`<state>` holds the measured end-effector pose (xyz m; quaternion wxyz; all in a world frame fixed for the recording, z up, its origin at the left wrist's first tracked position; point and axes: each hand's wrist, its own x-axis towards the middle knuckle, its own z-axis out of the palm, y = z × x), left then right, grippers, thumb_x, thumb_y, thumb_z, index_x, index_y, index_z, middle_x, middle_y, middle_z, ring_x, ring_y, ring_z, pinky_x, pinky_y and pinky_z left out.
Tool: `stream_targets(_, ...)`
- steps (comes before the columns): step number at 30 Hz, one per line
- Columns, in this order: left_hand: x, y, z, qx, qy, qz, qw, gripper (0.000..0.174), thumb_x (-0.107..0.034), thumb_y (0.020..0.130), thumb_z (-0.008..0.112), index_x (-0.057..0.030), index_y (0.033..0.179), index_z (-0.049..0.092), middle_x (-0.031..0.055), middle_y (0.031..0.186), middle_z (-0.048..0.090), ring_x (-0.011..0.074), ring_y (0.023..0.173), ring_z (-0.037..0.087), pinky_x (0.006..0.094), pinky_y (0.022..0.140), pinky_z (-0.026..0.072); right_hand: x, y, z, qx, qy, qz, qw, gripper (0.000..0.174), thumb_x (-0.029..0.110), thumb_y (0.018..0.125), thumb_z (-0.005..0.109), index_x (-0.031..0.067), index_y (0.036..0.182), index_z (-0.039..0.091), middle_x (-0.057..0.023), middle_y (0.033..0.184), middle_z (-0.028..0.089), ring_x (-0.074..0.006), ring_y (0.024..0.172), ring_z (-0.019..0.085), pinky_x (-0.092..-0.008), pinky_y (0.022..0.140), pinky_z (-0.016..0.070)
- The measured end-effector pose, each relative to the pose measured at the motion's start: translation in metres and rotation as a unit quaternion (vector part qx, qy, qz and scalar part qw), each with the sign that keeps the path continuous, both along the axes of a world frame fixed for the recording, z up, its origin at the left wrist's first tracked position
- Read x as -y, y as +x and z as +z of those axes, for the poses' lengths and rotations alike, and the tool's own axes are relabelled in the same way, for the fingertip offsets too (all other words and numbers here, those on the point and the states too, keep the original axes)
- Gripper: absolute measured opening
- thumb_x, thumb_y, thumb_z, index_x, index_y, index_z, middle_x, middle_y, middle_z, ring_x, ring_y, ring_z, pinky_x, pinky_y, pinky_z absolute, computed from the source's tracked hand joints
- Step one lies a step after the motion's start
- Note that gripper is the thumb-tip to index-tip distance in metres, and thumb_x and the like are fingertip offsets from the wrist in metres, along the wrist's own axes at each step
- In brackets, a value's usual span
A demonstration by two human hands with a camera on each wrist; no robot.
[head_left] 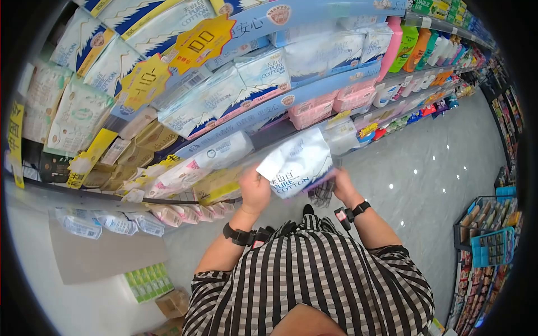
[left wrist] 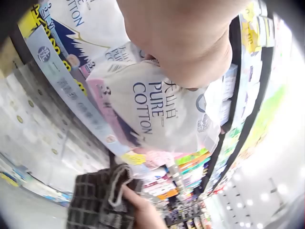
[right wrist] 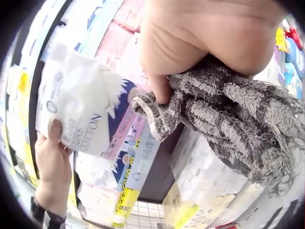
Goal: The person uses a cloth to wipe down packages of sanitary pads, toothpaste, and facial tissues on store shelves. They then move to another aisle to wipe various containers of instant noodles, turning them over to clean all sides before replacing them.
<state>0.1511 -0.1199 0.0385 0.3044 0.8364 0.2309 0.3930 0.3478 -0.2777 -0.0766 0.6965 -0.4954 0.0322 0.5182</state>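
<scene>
A white plastic pack printed "PURE COTTON" (head_left: 297, 162), with a blue mountain design and a pink edge, is held up in front of the shelves. My left hand (head_left: 255, 189) grips its left end, thumb over the front in the right wrist view. In my right hand (head_left: 343, 186) is a bunched dark grey checked cloth (right wrist: 228, 114), its looped pile and pale hemmed edge showing in the right wrist view. The cloth hangs below the fingers, close by the pack's right end in the head view.
Shelves hold rows of similar white packs (head_left: 213, 101), pink packs (head_left: 314, 111) and coloured bottles (head_left: 404, 50). Yellow price signs (head_left: 202, 42) jut from the shelf edge. Small hanging packs (head_left: 117, 222) line the lower left. A cardboard box (head_left: 172, 303) and a blue basket (head_left: 493, 247) stand farther off.
</scene>
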Motion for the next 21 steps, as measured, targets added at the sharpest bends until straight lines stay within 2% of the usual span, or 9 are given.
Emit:
stream_targets(2,0.003,-0.007,-0.016,0.035,-0.335,0.003,0.942,0.022,-0.005,0.092,0.056,0.0021,0.11,0.066,0.0083,0.094,0.071,0.0178,0.084,0.066,0.0295,0.076,0.051,0.005,-0.008,0.015,-0.059,0.058,0.016,0.996,0.037,0.025,0.098,0.053,0.0025,0.127,0.053,-0.0098,0.115,0.065,-0.0193,0.1,0.064,-0.0336,0.085,0.0531)
stream_targets(7,0.004,-0.043,-0.037,0.056,-0.544,0.037,0.836,0.031,-0.017,0.098,0.053,0.0054,0.117,0.06,0.0095,0.103,0.069,0.0159,0.089,0.065,0.0292,0.076,0.0512,0.0,-0.05,0.039,-0.086,0.113,0.077,0.987,0.042,0.031,0.1,0.05,-0.0024,0.126,0.053,-0.0133,0.117,0.065,-0.0183,0.099,0.066,-0.0319,0.084,0.0544)
stream_targets(9,0.009,-0.072,-0.032,0.202,-0.728,-0.066,0.652,0.044,-0.027,0.1,0.053,-0.0002,0.134,0.045,0.0108,0.125,0.061,0.021,0.11,0.062,0.0341,0.092,0.0514,-0.001,-0.078,0.06,-0.079,0.11,0.058,0.989,0.038,0.028,0.099,0.053,-0.0042,0.12,0.057,-0.0136,0.109,0.068,-0.0185,0.091,0.068,-0.0304,0.08,0.0557)
stream_targets(10,0.009,-0.093,-0.042,0.227,-0.745,-0.136,0.612,0.058,-0.029,0.095,0.062,-0.001,0.139,0.038,0.0121,0.133,0.055,0.023,0.118,0.058,0.0381,0.1,0.0479,0.0,-0.094,0.072,-0.069,0.092,0.031,0.993,0.035,0.026,0.098,0.055,-0.0045,0.116,0.059,-0.0129,0.104,0.069,-0.0186,0.088,0.069,-0.0305,0.078,0.0563)
stream_targets(14,0.024,-0.157,-0.065,0.164,-0.7,-0.205,0.665,0.066,-0.014,0.081,0.077,0.001,0.135,0.043,0.0118,0.129,0.058,0.0246,0.114,0.06,0.0387,0.099,0.049,-0.007,-0.135,0.061,-0.07,0.022,0.008,0.997,0.025,0.017,0.094,0.06,-0.0055,0.105,0.062,-0.0118,0.092,0.07,-0.0183,0.076,0.069,-0.0304,0.071,0.057)
stream_targets(17,0.021,-0.181,-0.05,0.146,-0.715,-0.134,0.671,0.05,0.005,0.079,0.064,0.0038,0.128,0.051,0.013,0.121,0.062,0.0246,0.107,0.063,0.0357,0.092,0.0515,-0.014,-0.163,0.068,-0.015,-0.043,0.008,0.999,0.025,0.006,0.088,0.065,-0.0037,0.109,0.058,-0.0098,0.092,0.069,-0.0183,0.076,0.068,-0.0301,0.071,0.0553)
stream_targets(19,0.014,-0.19,-0.042,0.142,-0.719,-0.11,0.672,0.046,0.004,0.078,0.067,0.0039,0.123,0.055,0.0132,0.113,0.066,0.0235,0.099,0.066,0.0345,0.088,0.0524,-0.016,-0.176,0.085,0.316,-0.049,-0.066,0.945,0.034,0.002,0.086,0.065,-0.0026,0.118,0.055,-0.0093,0.101,0.066,-0.0194,0.088,0.066,-0.0325,0.079,0.0531)
stream_targets(20,0.011,-0.193,-0.04,0.101,-0.678,-0.094,0.722,0.046,0.003,0.077,0.069,0.004,0.121,0.055,0.0131,0.112,0.066,0.0225,0.098,0.066,0.0339,0.087,0.0522,-0.015,-0.182,0.097,0.319,-0.055,-0.068,0.944,0.034,0.002,0.086,0.065,-0.0026,0.118,0.055,-0.0093,0.101,0.066,-0.0194,0.088,0.066,-0.0325,0.079,0.0531)
stream_targets(21,0.008,-0.195,-0.04,0.06,-0.633,-0.078,0.768,0.046,0.002,0.077,0.071,0.004,0.12,0.056,0.0129,0.112,0.066,0.0215,0.097,0.066,0.0334,0.086,0.052,-0.014,-0.186,0.113,0.488,-0.054,-0.059,0.869,0.041,0.0,0.081,0.066,0.0015,0.121,0.055,-0.011,0.108,0.063,-0.0231,0.095,0.063,-0.0341,0.084,0.0512)
